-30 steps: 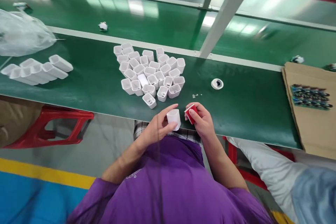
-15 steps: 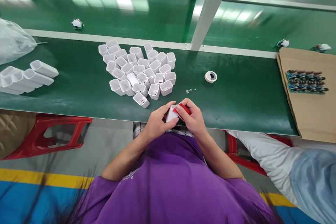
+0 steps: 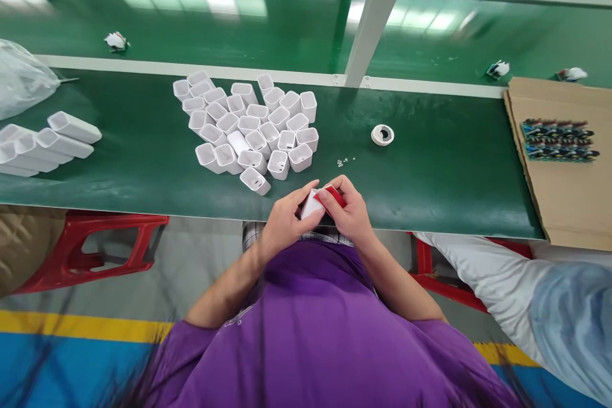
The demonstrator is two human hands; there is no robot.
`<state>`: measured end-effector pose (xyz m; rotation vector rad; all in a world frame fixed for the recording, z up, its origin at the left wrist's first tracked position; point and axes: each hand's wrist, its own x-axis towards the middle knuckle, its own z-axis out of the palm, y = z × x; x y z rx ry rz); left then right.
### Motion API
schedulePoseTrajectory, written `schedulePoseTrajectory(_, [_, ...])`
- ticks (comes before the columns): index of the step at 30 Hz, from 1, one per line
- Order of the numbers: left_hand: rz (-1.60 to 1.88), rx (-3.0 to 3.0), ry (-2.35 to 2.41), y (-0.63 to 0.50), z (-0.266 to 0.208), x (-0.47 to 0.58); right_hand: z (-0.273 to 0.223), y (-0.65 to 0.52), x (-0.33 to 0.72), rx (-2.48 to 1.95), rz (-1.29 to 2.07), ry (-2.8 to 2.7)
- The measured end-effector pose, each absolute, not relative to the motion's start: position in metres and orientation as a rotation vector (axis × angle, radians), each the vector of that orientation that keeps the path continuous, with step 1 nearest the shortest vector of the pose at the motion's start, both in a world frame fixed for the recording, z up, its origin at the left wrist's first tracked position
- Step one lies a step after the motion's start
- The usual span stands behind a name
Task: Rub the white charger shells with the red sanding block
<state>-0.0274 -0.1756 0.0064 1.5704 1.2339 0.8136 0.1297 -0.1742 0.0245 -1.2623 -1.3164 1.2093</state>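
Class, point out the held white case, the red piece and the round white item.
Held white case (image 3: 310, 205), head view: its side.
Red piece (image 3: 336, 194), head view: its exposed red face.
Round white item (image 3: 377, 135), head view: white upper face.

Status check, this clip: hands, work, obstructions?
Left hand holding white case. Right hand holding red block, apparently touching case. Other cases beyond, not blocking.

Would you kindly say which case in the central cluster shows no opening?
The white case, two behind the frontmost case, showing a solid face; others show openings.
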Motion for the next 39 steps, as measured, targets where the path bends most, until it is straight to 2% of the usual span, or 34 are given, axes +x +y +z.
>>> schedulePoseTrajectory(5, [0.872,1.719,1.228,-0.177,0.005,-0.025,0.022,-0.166,0.124,-1.322,1.204,-1.265])
schedulePoseTrajectory(11, [0.823,1.617,1.191,-0.177,0.005,-0.026,0.021,-0.158,0.134,-1.159,1.605,-1.025])
schedulePoseTrajectory(19, [0.841,1.754,1.149,-0.175,0.005,-0.029,0.018,-0.167,0.133,-1.265,1.223,-1.364])
schedulePoseTrajectory(28, [0.797,1.537,1.039,-0.175,0.003,-0.035,0.017,-0.158,0.13,-1.121,1.597,-0.984])
schedulePoseTrajectory(34, [0.778,1.456,1.058,-0.176,0.003,-0.037,0.01,-0.17,0.135,-1.077,1.4,-1.144])
schedulePoseTrajectory(39, [0.742,1.523,1.087,-0.173,0.008,-0.037,0.012,-0.168,0.145,-1.019,1.466,-1.358])
